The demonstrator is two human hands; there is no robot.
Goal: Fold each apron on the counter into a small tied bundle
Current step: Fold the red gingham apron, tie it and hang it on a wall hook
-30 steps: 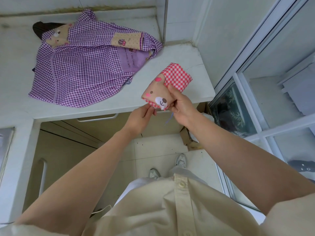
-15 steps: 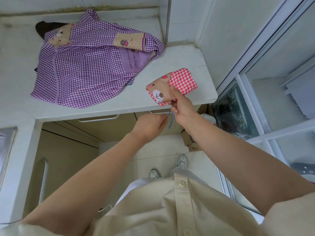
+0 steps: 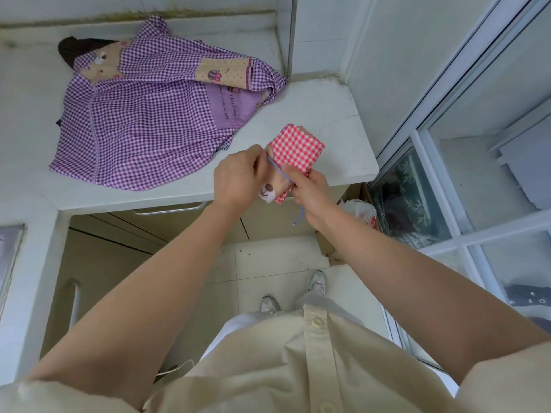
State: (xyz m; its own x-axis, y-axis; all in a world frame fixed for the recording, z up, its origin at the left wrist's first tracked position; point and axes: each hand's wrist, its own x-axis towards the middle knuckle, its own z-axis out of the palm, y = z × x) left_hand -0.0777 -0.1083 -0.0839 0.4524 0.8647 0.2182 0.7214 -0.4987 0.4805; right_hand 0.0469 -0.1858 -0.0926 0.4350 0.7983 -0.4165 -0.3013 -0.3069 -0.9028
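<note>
A red-checked apron (image 3: pixel 296 149) folded into a small packet, with a bear patch on its near end, is held just above the counter's front edge. My right hand (image 3: pixel 310 190) grips the packet's near end. A thin blue-striped string (image 3: pixel 280 170) runs across the packet, and my left hand (image 3: pixel 238 175) pinches its far end and holds it taut. The string's loose tail hangs below my right hand. A purple-checked apron (image 3: pixel 143 126) lies spread flat on the white counter (image 3: pixel 337 138) at the back left.
Drawers with a metal handle (image 3: pixel 170 208) sit under the counter. A wall corner rises behind the counter's right end. Sliding glass windows (image 3: pixel 477 162) close the right side. A cardboard box with a bag (image 3: pixel 357 213) stands on the floor below.
My left hand rose from below the counter edge to the packet's left side and drew the string across it. The packet turned so its red-checked face is up.
</note>
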